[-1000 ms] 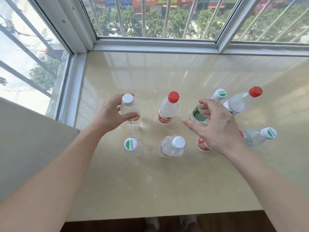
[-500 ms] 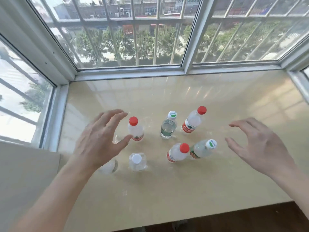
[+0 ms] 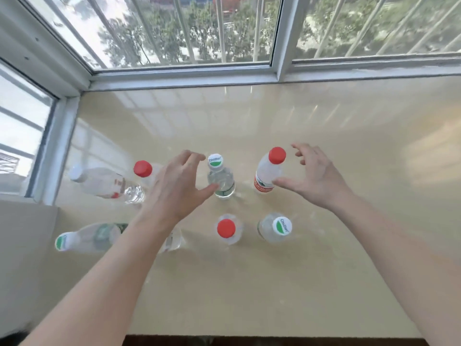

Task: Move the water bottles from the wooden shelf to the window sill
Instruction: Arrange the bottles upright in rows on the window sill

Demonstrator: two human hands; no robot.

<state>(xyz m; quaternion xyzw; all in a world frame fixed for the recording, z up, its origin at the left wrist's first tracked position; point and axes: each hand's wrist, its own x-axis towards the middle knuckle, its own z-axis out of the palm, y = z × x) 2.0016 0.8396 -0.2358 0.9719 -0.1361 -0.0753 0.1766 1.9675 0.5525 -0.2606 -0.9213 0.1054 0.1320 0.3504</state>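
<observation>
Several clear water bottles stand on the beige window sill (image 3: 324,126). In the back row a green-and-white-capped bottle (image 3: 220,179) and a red-capped bottle (image 3: 269,171) stand side by side. My left hand (image 3: 178,187) hovers open just left of the green-capped one, thumb near its body. Beside the red-capped one my right hand (image 3: 314,177) is spread open, holding nothing. Nearer me stand another red-capped bottle (image 3: 228,231) and a green-capped bottle (image 3: 277,228). Further left are a red-capped bottle (image 3: 143,169), a white-capped bottle (image 3: 104,183) and a green-capped bottle (image 3: 87,237), partly behind my forearm.
Window frames (image 3: 184,76) with outside bars close the sill at the back and left. A grey wall (image 3: 22,258) borders the lower left. The sill's front edge (image 3: 274,337) meets a dark floor. Bare sill surface stretches to the right of the bottles.
The view shifted right and closer. Both hands, pulled back and spread half a second ago, have come in beside the back-row green-capped and red-capped bottles. One second ago they were at two bottles.
</observation>
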